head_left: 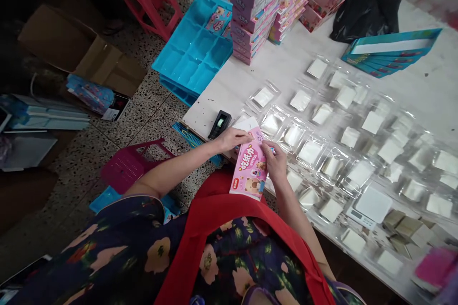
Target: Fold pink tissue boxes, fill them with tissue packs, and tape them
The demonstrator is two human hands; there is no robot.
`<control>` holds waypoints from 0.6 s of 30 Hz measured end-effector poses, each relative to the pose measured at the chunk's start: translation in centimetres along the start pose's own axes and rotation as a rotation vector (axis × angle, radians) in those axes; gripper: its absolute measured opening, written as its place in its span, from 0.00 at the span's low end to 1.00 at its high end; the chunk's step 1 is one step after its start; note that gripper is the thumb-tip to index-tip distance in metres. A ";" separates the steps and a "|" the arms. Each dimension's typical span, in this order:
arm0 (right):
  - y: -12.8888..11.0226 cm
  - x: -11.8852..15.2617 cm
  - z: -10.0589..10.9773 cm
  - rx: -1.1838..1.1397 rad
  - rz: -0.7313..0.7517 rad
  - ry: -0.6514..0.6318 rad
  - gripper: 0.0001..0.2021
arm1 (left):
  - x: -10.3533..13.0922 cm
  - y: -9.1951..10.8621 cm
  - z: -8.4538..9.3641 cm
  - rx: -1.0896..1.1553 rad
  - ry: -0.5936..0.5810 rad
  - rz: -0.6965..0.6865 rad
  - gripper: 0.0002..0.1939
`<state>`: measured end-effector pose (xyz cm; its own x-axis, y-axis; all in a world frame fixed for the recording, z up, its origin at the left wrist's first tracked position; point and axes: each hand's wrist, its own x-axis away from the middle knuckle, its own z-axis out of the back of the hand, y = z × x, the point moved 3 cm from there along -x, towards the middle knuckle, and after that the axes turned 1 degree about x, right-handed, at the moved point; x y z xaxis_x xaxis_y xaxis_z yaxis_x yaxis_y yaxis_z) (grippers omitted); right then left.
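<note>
A pink printed carton (249, 169) with a bear picture is held upright between my hands at the table's near edge. My left hand (232, 138) grips its far end, fingers closed at the top flap. Along the carton's right side, my right hand (275, 162) is closed round the edge, thumb near the top. White flaps (246, 124) stick out at the far end. What is inside the carton is hidden. Just beyond my left hand sits a black tape dispenser (219, 125). Clear plastic trays holding white blocks (292, 135) lie close to my right hand.
Rows of similar filled trays (348, 137) cover the table's right side, with a white scale (370, 205) among them. A tall stack of pink cartons (250, 9) stands at the far edge. Blue compartment trays (195, 43) rest left of the table. A magenta stool (134, 164) is below.
</note>
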<state>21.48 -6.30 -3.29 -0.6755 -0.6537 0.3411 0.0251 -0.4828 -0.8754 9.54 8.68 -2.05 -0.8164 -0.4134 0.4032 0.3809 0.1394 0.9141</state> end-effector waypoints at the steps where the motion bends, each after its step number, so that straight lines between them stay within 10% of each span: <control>1: 0.3 0.1 -0.2 -0.024 -0.040 -0.003 0.21 | 1.1 -0.7 -0.3 -0.002 0.114 -0.033 0.16; 6: 0.4 -1.1 -2.4 -0.202 -0.223 -0.214 0.27 | 3.9 -3.8 -0.5 0.098 0.280 -0.047 0.20; 11: -0.9 -6.3 -6.9 0.004 -0.156 -0.466 0.37 | 3.4 -9.2 6.6 -0.061 0.704 0.189 0.14; 18: 1.4 -6.1 -14.8 0.574 0.013 -0.976 0.47 | 2.7 -14.2 8.0 -0.123 0.679 0.292 0.07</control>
<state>14.74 5.65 -11.66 0.1849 -0.7147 0.6746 0.5323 -0.5042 -0.6800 -1.59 12.78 -13.60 -0.2422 -0.8451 0.4766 0.6196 0.2433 0.7462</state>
